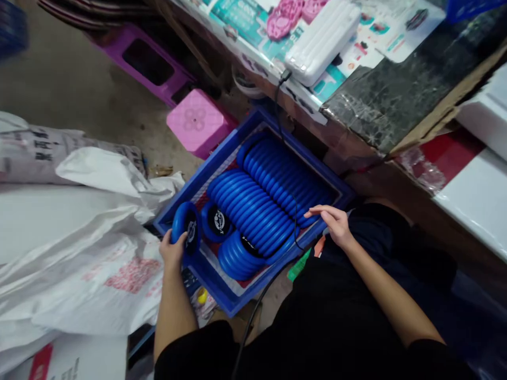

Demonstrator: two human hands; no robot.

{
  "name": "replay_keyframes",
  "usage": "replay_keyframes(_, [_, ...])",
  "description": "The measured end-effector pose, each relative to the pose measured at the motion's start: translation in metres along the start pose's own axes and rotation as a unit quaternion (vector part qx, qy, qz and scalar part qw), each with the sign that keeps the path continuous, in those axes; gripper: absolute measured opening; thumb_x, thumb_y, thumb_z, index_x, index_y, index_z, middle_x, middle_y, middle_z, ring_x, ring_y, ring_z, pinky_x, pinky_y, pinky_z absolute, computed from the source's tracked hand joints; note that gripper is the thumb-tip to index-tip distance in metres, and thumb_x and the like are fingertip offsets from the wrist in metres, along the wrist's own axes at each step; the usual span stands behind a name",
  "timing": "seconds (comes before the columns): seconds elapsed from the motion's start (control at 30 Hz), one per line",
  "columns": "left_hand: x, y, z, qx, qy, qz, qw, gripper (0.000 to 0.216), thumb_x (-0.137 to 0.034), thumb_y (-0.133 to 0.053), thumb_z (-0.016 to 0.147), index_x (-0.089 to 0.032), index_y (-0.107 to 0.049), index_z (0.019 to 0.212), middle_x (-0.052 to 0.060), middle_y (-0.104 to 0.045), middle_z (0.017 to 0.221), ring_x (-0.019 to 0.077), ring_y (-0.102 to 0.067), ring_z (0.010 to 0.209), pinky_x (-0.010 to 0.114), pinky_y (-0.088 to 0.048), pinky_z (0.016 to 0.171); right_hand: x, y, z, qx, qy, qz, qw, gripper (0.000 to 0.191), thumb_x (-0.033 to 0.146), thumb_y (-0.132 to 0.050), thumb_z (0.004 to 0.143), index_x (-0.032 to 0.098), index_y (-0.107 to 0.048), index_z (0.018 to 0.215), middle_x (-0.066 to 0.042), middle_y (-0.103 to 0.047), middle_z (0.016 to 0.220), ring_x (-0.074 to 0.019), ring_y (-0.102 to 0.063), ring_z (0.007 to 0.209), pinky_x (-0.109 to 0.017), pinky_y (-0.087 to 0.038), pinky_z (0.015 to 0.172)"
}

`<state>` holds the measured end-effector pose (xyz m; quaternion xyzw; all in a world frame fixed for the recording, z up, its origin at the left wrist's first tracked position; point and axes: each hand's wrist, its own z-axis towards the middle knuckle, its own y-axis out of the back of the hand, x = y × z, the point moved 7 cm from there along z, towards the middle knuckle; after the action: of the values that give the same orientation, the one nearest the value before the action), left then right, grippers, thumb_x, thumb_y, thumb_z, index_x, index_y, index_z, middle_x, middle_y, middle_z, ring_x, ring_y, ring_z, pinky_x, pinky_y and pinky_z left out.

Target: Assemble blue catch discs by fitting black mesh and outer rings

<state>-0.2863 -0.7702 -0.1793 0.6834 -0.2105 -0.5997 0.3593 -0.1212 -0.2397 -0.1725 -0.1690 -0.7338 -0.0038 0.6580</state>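
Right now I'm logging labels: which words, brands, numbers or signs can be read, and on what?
"丙" on the grey sack; neighbouring characters blurred.
"LOCK" on the teal sheet; rest unclear.
White lettering on the blue discs: too blurred.
Red print on the white bag: too blurred.
Writing on the lower-left box: unreadable.

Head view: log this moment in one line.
left hand: holding blue disc | right hand: open, at edge of crate | crate: rows of blue discs inside
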Motion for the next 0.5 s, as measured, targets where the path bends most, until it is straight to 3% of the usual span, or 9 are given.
replay_keyframes(0.07, [0.025, -0.006, 0.011, -0.037, 0.068, 0.029, 0.997, 0.049, -0.05, -0.087, 0.068, -0.025, -0.045, 0.069, -0.006, -0.049, 0.061, 0.0285, -0.07, 0.091, 0.063, -0.053, 0.113, 0.0, -0.008, 0.003, 0.03, 0.006, -0.027, 0.999, 0.033, 0.051, -0.064, 0.106, 0.025, -0.084, 0.114, -0.007, -0.087, 0.102, -0.0266, -0.081, 0.1, -0.043, -0.062, 0.096])
replay_keyframes(0.13, [0.041, 0.001, 0.017, -0.064, 0.121, 0.054, 0.989, 0.045, -0.044, -0.089, 0.066, -0.024, -0.049, 0.07, -0.006, -0.051, 0.062, 0.0302, -0.069, 0.093, 0.07, -0.047, 0.116, 0.0, -0.017, 0.007, 0.056, 0.004, -0.062, 0.997, 0.034, 0.051, -0.063, 0.107, 0.024, -0.083, 0.114, -0.008, -0.086, 0.102, -0.0263, -0.08, 0.099, -0.043, -0.063, 0.093])
replay_keyframes(0.23, [0.051, 0.03, 0.018, -0.082, 0.149, 0.083, 0.982, 0.035, -0.032, -0.091, 0.063, -0.022, -0.062, 0.078, -0.005, -0.055, 0.066, 0.0334, -0.068, 0.101, 0.074, -0.04, 0.12, -0.006, -0.03, 0.015, 0.083, -0.018, -0.105, 0.991, 0.036, 0.05, -0.061, 0.108, 0.022, -0.083, 0.115, -0.01, -0.085, 0.103, -0.0262, -0.08, 0.097, -0.043, -0.063, 0.091])
replay_keyframes(0.33, [0.06, 0.046, 0.011, -0.065, 0.154, 0.115, 0.979, 0.035, -0.03, -0.09, 0.067, -0.021, -0.071, 0.095, -0.004, -0.064, 0.077, 0.0337, -0.068, 0.103, 0.074, -0.042, 0.119, -0.011, -0.039, 0.021, 0.1, -0.013, -0.123, 0.987, 0.032, 0.046, -0.061, 0.109, 0.024, -0.083, 0.117, -0.009, -0.085, 0.101, -0.0251, -0.079, 0.096, -0.042, -0.062, 0.09])
replay_keyframes(0.4, [0.075, 0.039, 0.004, -0.042, 0.168, 0.111, 0.979, 0.039, -0.03, -0.089, 0.072, -0.02, -0.071, 0.105, -0.001, -0.072, 0.093, 0.0328, -0.068, 0.108, 0.068, -0.044, 0.12, -0.013, -0.042, 0.025, 0.105, 0.0, -0.128, 0.986, 0.03, 0.043, -0.061, 0.11, 0.025, -0.084, 0.117, -0.008, -0.085, 0.1, -0.0248, -0.079, 0.096, -0.041, -0.061, 0.09])
replay_keyframes(0.5, [0.113, 0.007, -0.005, -0.024, 0.209, 0.088, 0.974, 0.041, -0.027, -0.087, 0.076, -0.015, -0.067, 0.11, 0.006, -0.075, 0.115, 0.0351, -0.066, 0.122, 0.063, -0.044, 0.122, -0.016, -0.041, 0.027, 0.101, 0.012, -0.146, 0.984, 0.03, 0.042, -0.061, 0.11, 0.025, -0.086, 0.111, -0.009, -0.085, 0.098, -0.0257, -0.077, 0.097, -0.043, -0.06, 0.09])
